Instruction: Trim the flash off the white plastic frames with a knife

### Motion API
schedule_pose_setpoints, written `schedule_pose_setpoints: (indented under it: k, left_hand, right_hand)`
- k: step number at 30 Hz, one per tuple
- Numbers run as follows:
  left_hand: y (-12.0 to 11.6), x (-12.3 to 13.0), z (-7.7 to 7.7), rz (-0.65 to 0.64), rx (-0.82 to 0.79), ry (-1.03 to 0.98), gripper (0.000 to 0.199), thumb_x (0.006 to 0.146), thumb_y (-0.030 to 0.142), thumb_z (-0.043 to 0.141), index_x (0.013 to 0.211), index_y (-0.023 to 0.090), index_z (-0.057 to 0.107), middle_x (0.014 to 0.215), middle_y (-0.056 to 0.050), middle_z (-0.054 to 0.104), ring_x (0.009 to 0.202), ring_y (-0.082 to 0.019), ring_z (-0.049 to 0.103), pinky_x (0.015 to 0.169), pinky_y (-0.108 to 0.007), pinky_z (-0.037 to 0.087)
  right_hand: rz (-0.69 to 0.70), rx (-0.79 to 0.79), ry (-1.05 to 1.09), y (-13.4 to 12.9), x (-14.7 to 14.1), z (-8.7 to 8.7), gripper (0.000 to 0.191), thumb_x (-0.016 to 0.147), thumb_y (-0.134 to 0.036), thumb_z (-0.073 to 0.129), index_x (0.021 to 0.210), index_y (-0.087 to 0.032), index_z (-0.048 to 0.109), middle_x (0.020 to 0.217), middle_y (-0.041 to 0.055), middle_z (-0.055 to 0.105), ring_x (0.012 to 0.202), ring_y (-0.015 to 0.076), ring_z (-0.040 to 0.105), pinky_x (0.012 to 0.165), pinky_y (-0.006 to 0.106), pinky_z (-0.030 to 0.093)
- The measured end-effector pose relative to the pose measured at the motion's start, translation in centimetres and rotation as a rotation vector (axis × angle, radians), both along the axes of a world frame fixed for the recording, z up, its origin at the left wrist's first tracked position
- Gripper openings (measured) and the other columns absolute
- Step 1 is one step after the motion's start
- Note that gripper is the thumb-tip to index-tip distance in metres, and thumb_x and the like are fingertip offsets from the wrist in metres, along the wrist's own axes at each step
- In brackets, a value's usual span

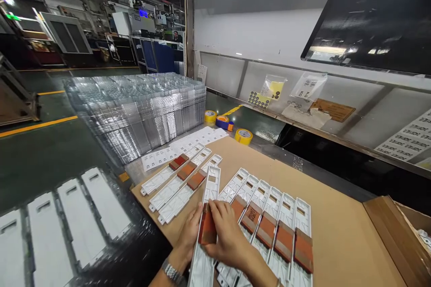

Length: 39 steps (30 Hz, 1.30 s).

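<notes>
My left hand (pixel 188 229), with a metal watch at the wrist, is closed around the left edge of a long white plastic panel (pixel 201 265). The panel is tilted up off the board and has a small rectangular window near its far end. Across its middle lies a reddish-brown pad (pixel 209 228), which my right hand (pixel 229 232) grips with fingers over the top and thumb at the near end. To the right, several similar white panels (pixel 303 213) lie side by side with reddish-brown pads (pixel 303 250) on them. Three more panels (pixel 168 193) with pads lie to the left.
Brown cardboard (pixel 336 237) covers the table. Stacked clear plastic trays (pixel 151 116) stand at the back left, near yellow tape rolls (pixel 243 136) and a label sheet (pixel 182 145). More white panels (pixel 50 219) lie in a dark tray at left. An open carton (pixel 387 219) is at right.
</notes>
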<state>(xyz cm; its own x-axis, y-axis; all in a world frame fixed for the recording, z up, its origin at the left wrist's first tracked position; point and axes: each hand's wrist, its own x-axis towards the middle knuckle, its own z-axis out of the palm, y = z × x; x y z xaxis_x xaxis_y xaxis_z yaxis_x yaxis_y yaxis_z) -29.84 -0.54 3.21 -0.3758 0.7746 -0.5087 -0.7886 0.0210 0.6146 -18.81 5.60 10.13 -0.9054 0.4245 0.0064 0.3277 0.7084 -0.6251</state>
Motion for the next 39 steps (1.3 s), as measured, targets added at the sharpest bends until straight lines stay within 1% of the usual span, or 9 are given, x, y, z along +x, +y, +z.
schedule_pose_setpoints:
  k: [5, 8, 12, 16, 19, 25, 31, 36, 39]
  left_hand:
    - [-1.7, 0.7, 1.3, -0.006, 0.023, 0.145, 0.036, 0.073, 0.035, 0.070, 0.104, 0.018, 0.061, 0.103, -0.007, 0.068, 0.103, -0.023, 0.061, 0.092, -0.031, 0.044]
    - [-2.8, 1.1, 2.6, -0.078, 0.109, 0.222, 0.041, 0.073, 0.035, 0.070, 0.110, 0.019, 0.060, 0.110, -0.007, 0.066, 0.109, -0.026, 0.058, 0.096, -0.035, 0.042]
    - [-3.8, 1.9, 4.0, -0.147, 0.212, 0.379, 0.047, 0.077, 0.042, 0.064, 0.117, 0.018, 0.057, 0.119, -0.009, 0.062, 0.117, -0.028, 0.052, 0.102, -0.040, 0.036]
    - [-4.2, 2.6, 4.5, -0.272, 0.309, 0.665, 0.050, 0.085, 0.042, 0.052, 0.130, 0.019, 0.047, 0.131, -0.010, 0.054, 0.125, -0.029, 0.044, 0.106, -0.042, 0.032]
    - [-4.4, 2.7, 4.0, -0.275, 0.277, 0.708, 0.050, 0.087, 0.043, 0.048, 0.131, 0.019, 0.046, 0.129, -0.010, 0.055, 0.123, -0.029, 0.046, 0.104, -0.041, 0.035]
    - [-4.9, 1.9, 3.2, -0.277, 0.148, 0.604, 0.051, 0.085, 0.047, 0.051, 0.128, 0.019, 0.048, 0.135, -0.009, 0.050, 0.129, -0.026, 0.039, 0.110, -0.038, 0.027]
    - [-3.3, -1.4, 4.0, -0.251, 0.136, 0.516, 0.058, 0.074, 0.050, 0.063, 0.118, 0.021, 0.040, 0.113, -0.012, 0.063, 0.098, -0.024, 0.062, 0.086, -0.039, 0.047]
    - [0.7, -7.3, 4.7, -0.246, 0.093, 0.620, 0.048, 0.074, 0.049, 0.064, 0.109, 0.022, 0.044, 0.096, -0.005, 0.067, 0.086, -0.021, 0.065, 0.081, -0.038, 0.048]
    - [3.5, -8.9, 4.4, -0.309, 0.122, 0.736, 0.039, 0.075, 0.042, 0.066, 0.104, 0.018, 0.054, 0.099, -0.006, 0.065, 0.093, -0.021, 0.062, 0.086, -0.041, 0.046]
  right_hand:
    - [-0.020, 0.038, -0.053, -0.8, 0.5, -0.7, 0.090, 0.056, -0.017, 0.059, 0.141, -0.012, 0.028, 0.133, 0.0164, 0.040, 0.122, 0.0330, 0.034, 0.105, 0.051, 0.023]
    - [0.051, -0.073, 0.057, -0.6, 1.3, -1.2, 0.092, 0.063, -0.031, 0.065, 0.144, -0.015, 0.023, 0.143, 0.0156, 0.029, 0.131, 0.0326, 0.025, 0.107, 0.050, 0.023]
    - [-0.340, -0.343, 0.382, -1.0, 0.8, -1.8, 0.065, 0.090, -0.049, 0.039, 0.145, -0.018, 0.021, 0.148, 0.0132, 0.023, 0.137, 0.0255, 0.019, 0.109, 0.045, 0.021]
    - [-0.575, -0.434, 0.529, -2.3, -0.9, -1.8, 0.054, 0.094, -0.049, 0.034, 0.137, -0.017, 0.030, 0.125, 0.0121, 0.055, 0.113, 0.0218, 0.054, 0.092, 0.035, 0.042]
    - [-0.648, -0.403, 0.536, -3.0, -1.7, -1.7, 0.039, 0.093, -0.048, 0.038, 0.118, -0.019, 0.047, 0.097, 0.0057, 0.066, 0.085, 0.0198, 0.063, 0.073, 0.030, 0.047]
    - [-0.706, -0.314, 0.502, -3.0, -3.0, -2.4, 0.033, 0.094, -0.048, 0.036, 0.103, -0.020, 0.051, 0.079, 0.0017, 0.065, 0.067, 0.0178, 0.061, 0.061, 0.027, 0.043]
    - [-0.703, -0.145, 0.431, -0.8, -3.6, -3.8, 0.046, 0.099, -0.034, 0.009, 0.108, -0.018, 0.051, 0.093, 0.0076, 0.064, 0.081, 0.0180, 0.061, 0.069, 0.030, 0.045]
    - [-0.501, 0.119, 0.230, -3.2, -2.8, -6.6, 0.016, 0.077, -0.034, 0.060, 0.076, -0.018, 0.063, 0.080, 0.0097, 0.063, 0.080, 0.0277, 0.056, 0.074, 0.042, 0.043]
    - [-0.408, 0.260, 0.133, -5.6, -3.8, -8.8, 0.022, 0.057, -0.024, 0.078, 0.072, -0.014, 0.067, 0.079, 0.0148, 0.065, 0.084, 0.0336, 0.056, 0.076, 0.049, 0.043]
